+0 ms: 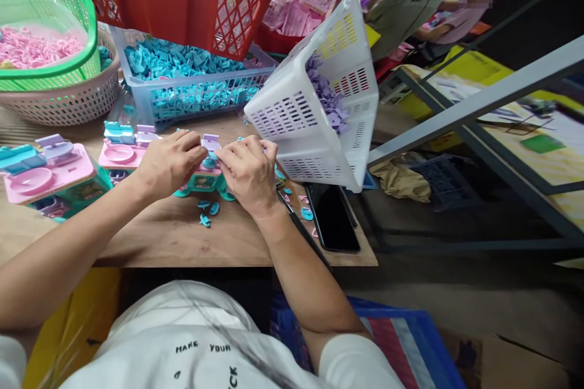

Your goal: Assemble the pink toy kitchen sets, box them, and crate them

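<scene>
Held the left hand and the right hand close together over the middle toy kitchen, both with curled fingers set narrowly, fingertips near a small blue piece on its top. Could not tell for sure either hand's hold on a piece, the fingertips being partly hidden. Had that pink-and-teal toy upright, set back from the front edge of the worktop, with a lilac part rising at its rear. Saw a few small turquoise pieces loose between toy and front edge. Noted a second toy kitchen behind the left forearm and a third toy kitchen farther left, both with a round pink basin. Found a black phone near the front-right corner, beside a loose blue oval piece. Had a white basket tilted near the right edge, with lilac pieces inside. Saw, toward the back, a translucent basket of turquoise parts under an overhanging red basket, and, at back left, a green basket of pink parts nested in a pale pink basket.
</scene>
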The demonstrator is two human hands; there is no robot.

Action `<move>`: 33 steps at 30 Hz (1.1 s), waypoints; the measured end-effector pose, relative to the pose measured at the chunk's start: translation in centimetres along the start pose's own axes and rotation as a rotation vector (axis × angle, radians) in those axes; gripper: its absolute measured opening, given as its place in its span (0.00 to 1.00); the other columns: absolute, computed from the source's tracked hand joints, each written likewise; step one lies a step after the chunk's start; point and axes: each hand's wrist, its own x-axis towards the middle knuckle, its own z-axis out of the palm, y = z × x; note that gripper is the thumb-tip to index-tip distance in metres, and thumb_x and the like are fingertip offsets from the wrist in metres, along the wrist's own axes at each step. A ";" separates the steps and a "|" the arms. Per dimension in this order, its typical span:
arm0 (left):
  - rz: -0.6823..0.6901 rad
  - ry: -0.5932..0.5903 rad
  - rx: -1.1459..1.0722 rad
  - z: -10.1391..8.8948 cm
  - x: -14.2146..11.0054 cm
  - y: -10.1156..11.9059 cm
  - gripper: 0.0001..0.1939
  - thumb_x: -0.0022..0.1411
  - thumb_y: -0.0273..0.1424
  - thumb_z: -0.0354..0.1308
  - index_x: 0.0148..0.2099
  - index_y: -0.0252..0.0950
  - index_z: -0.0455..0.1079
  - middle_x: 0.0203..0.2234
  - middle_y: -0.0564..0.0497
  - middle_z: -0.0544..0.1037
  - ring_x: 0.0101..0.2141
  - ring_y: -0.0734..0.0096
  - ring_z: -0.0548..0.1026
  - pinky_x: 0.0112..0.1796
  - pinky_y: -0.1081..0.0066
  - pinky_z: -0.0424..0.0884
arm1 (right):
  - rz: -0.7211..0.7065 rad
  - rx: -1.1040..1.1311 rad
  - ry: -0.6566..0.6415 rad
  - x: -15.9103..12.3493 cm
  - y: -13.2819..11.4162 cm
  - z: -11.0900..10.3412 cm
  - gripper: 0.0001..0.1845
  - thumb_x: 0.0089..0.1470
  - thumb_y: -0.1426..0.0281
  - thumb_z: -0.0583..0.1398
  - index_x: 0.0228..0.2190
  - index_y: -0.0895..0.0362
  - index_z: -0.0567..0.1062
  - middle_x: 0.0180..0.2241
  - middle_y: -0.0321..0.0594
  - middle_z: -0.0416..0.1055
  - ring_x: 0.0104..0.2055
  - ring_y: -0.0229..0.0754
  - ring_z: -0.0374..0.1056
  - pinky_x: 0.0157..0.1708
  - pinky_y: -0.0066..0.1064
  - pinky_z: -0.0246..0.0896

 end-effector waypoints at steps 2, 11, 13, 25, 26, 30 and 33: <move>-0.001 -0.002 -0.005 0.2 -0.1 0.0 0.16 0.72 0.30 0.47 0.40 0.35 0.77 0.34 0.45 0.75 0.33 0.66 0.70 0.32 0.67 0.65 | -0.003 0.038 0.014 -0.1 0.1 0.1 0.11 0.67 0.71 0.56 0.37 0.51 0.79 0.39 0.40 0.80 0.47 0.48 0.64 0.51 0.44 0.47; -0.022 -0.028 0.023 0.4 -0.6 0.3 0.15 0.71 0.28 0.47 0.41 0.36 0.76 0.36 0.45 0.76 0.36 0.64 0.72 0.32 0.67 0.65 | 0.038 0.124 -0.016 -0.3 -0.2 -0.1 0.13 0.67 0.73 0.55 0.38 0.49 0.79 0.39 0.41 0.79 0.49 0.49 0.65 0.55 0.48 0.48; -0.008 -0.064 0.040 0.2 -0.7 0.7 0.15 0.71 0.27 0.46 0.42 0.35 0.76 0.37 0.44 0.76 0.36 0.63 0.72 0.32 0.66 0.65 | 0.033 0.122 -0.005 -0.7 -0.5 -0.2 0.14 0.67 0.73 0.54 0.40 0.49 0.79 0.41 0.42 0.79 0.49 0.49 0.65 0.56 0.48 0.47; -0.017 -0.178 0.157 -1.0 -1.3 2.3 0.14 0.68 0.24 0.48 0.47 0.33 0.75 0.42 0.42 0.76 0.39 0.62 0.75 0.30 0.67 0.65 | 0.069 0.083 0.086 -3.3 -2.1 -0.4 0.16 0.66 0.73 0.55 0.50 0.52 0.78 0.51 0.48 0.75 0.56 0.53 0.64 0.55 0.48 0.53; -0.026 -0.122 0.128 -1.0 -2.0 2.4 0.15 0.68 0.25 0.48 0.49 0.33 0.74 0.42 0.42 0.76 0.39 0.63 0.76 0.30 0.67 0.66 | 0.044 0.103 0.087 -4.1 -2.3 -0.6 0.15 0.66 0.73 0.56 0.49 0.52 0.79 0.49 0.48 0.75 0.54 0.52 0.65 0.53 0.46 0.56; -0.139 0.087 -0.044 -0.4 -5.4 3.9 0.15 0.71 0.27 0.47 0.52 0.36 0.73 0.40 0.45 0.77 0.36 0.68 0.76 0.32 0.71 0.68 | -0.054 0.217 -0.083 -7.6 -2.6 -0.4 0.10 0.65 0.73 0.57 0.41 0.56 0.80 0.40 0.47 0.75 0.45 0.48 0.67 0.45 0.39 0.64; -0.243 0.110 -0.227 0.4 -7.4 5.8 0.13 0.70 0.27 0.49 0.48 0.36 0.74 0.38 0.45 0.76 0.35 0.70 0.76 0.33 0.73 0.70 | -0.052 0.258 -0.182 -9.1 -2.5 0.8 0.09 0.65 0.73 0.57 0.40 0.56 0.79 0.39 0.46 0.75 0.44 0.47 0.69 0.45 0.38 0.68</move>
